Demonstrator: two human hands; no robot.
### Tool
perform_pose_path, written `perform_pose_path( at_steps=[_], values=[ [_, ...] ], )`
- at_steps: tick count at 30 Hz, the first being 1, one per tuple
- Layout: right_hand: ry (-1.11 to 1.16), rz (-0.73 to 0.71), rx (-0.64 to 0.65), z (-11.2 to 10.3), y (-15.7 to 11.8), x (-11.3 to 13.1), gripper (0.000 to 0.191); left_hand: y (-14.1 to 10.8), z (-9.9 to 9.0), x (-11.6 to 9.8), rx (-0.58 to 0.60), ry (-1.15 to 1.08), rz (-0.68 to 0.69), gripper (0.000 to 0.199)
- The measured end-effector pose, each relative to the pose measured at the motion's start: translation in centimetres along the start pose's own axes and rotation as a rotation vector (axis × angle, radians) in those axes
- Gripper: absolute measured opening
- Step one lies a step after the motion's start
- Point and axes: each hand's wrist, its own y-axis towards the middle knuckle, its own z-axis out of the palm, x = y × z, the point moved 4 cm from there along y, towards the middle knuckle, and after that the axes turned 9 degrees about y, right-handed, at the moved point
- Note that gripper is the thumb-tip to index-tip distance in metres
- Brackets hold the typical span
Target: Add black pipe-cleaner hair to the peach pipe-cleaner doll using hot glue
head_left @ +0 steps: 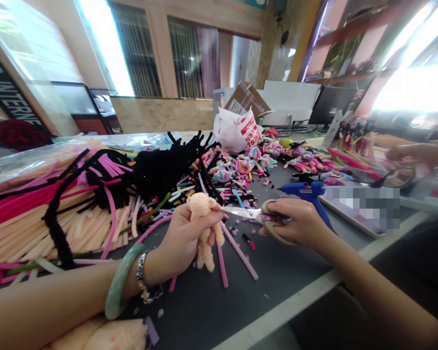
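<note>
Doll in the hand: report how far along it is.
Done: the doll appears to have its head and limbs shaped. In hand: the left hand holds it, the right hand holds scissors beside it. Left: probably outfit and hair, since it looks plain peach while the other dolls are multicoloured.

Glue gun [308,190] lies left of the tray [361,209].

The peach doll figure [203,228], fuzzy, with a round head and dangling legs, is held upright in the left hand [184,238]. The scissors [253,214], silver-bladed with tan handles, are in the right hand [295,221], tips beside the doll figure.
</note>
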Motion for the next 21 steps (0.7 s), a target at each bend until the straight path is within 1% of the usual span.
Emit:
perform_pose_path(
  at_steps=[6,10,15,18,21],
  values=[
    [-0.061,0.036,-0.050,-0.2,-0.2,-0.3,0.011,0.0,0.1,-0.3,0.016,-0.032,-0.006,0.009],
    [-0.076,0.053,-0.070,-0.6,-0.2,0.3,0.017,0.1,0.1,-0.2,-0.006,-0.049,0.002,0.009],
    [-0.093,0.087,-0.010,-0.4,0.1,1.1,0.027,0.1,-0.1,-0.1,-0.014,-0.036,0.008,0.010],
    [-0.085,0.088,0.034,-0.1,0.2,1.2,0.026,0.1,-0.1,-0.1,-0.003,-0.024,0.008,0.010],
    [-0.081,0.093,0.041,-0.1,0.2,1.1,0.026,0.2,-0.1,-0.2,0.006,-0.015,0.015,0.010]
  ],
)
